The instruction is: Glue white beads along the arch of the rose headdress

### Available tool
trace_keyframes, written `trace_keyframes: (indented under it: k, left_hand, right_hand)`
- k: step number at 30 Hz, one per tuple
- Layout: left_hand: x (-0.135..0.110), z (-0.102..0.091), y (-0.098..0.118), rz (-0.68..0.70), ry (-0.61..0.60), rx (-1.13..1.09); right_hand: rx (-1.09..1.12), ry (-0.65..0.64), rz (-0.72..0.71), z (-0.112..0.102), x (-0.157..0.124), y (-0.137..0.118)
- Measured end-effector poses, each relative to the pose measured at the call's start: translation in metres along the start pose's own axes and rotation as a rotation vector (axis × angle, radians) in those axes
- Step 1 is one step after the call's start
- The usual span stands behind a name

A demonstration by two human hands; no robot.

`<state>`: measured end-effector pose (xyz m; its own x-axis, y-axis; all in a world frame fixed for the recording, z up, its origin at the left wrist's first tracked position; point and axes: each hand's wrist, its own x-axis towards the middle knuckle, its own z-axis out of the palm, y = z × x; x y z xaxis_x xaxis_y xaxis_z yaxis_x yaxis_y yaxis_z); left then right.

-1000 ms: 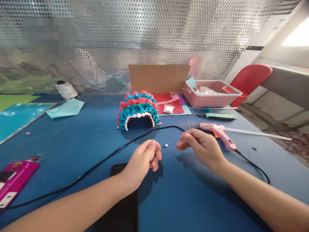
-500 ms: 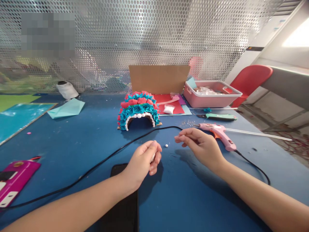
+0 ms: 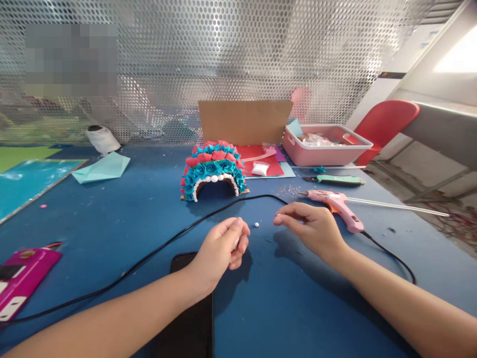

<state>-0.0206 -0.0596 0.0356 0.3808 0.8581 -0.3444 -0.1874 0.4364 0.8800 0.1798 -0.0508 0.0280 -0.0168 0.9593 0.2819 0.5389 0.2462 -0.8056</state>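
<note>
My left hand [image 3: 223,251] is closed above a black phone [image 3: 190,318], with a bit of a soft white lump [image 3: 236,242] showing between thumb and fingers. To its right my right hand [image 3: 311,226] is held in a pinch; a tiny white speck shows at the fingertips, too small to make out. Between the hands a small white ball [image 3: 257,225] lies on the blue table [image 3: 268,308]. Behind them stands an arch [image 3: 214,166] covered in blue and red paper ruffles, its front edge lined with white balls.
A pink glue gun [image 3: 341,204] lies at right, its black cord [image 3: 179,233] crossing the table. Beyond it are a green utility knife [image 3: 339,181] and a pink basket [image 3: 324,155]. A magenta power strip [image 3: 32,273] sits at left, and a cardboard sheet [image 3: 244,122] stands behind.
My right hand has drawn slightly right, away from the small white ball, its fingers pinched closer. My left hand stays almost still.
</note>
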Motion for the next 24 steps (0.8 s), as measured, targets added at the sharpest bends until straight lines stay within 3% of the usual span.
trace_keyframes:
  k: [12, 17, 24]
  left_hand:
    - [0.0012, -0.0026, -0.0025, 0.011, 0.004, -0.003]
    - [0.0003, -0.0019, -0.0016, 0.017, 0.022, -0.012]
    - [0.0004, -0.0005, -0.001, 0.022, 0.024, -0.02]
  right_hand:
    - [-0.069, -0.005, -0.129, -0.0007, 0.0025, 0.0046]
    - [-0.038, -0.055, -0.055, 0.0001, 0.0019, 0.0056]
    - [0.0, -0.03, -0.003, 0.0018, 0.0034, 0.0072]
